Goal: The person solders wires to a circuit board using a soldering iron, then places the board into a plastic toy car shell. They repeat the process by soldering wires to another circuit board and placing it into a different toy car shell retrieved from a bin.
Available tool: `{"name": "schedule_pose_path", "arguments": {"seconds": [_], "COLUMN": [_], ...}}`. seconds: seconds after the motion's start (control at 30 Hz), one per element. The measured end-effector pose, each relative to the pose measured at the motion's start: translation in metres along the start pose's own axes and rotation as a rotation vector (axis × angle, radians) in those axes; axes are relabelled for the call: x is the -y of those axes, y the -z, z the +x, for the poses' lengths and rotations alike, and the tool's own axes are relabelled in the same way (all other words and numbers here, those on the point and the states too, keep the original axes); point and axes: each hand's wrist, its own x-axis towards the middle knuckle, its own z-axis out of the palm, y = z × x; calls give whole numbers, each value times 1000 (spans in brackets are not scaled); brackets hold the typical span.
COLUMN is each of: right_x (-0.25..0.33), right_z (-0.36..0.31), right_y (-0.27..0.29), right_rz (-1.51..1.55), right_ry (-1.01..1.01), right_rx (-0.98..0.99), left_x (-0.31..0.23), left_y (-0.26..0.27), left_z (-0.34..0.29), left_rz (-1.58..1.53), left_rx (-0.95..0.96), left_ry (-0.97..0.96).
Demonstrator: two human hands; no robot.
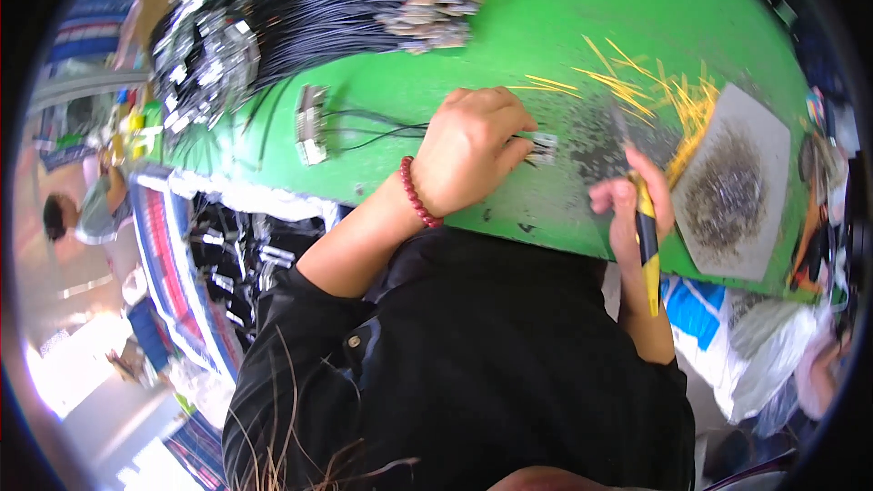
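Observation:
My left hand (pixel 477 141), with a red bead bracelet (pixel 418 193) at its wrist, is closed over thin black cables (pixel 377 123) on the green table. A small silvery end piece (pixel 544 147) sticks out past its fingertips. At their other end, the cables meet a metal-looking block (pixel 311 125). My right hand (pixel 641 200) grips a yellow-and-black utility knife (pixel 647 236); its blurred blade points away from me, over dark crumbs, apart from the cables.
Black cables (pixel 318 14) with metal ends lie heaped at the far left. Yellow strips (pixel 696 114) are scattered right of centre, beside a grey board (pixel 773 155) covered in dark scraps. Plastic bags (pixel 755 336) hang by the right edge; another person (pixel 95 214) is far left.

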Motion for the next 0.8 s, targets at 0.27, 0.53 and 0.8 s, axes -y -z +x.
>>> {"name": "schedule_pose_path", "arguments": {"seconds": [0.27, 0.53, 0.8], "right_x": [-3, 10, 11], "right_z": [1, 22, 20], "right_y": [-1, -38, -39], "right_rz": [-220, -509, -837], "right_ry": [44, 392, 570], "right_rx": [73, 288, 293], "left_x": [66, 81, 91], "left_y": [124, 113, 122], "left_z": [-74, -87, -81], "left_rz": [362, 443, 394], "left_rx": [-345, -74, 54], "left_ry": [417, 305, 352]}}
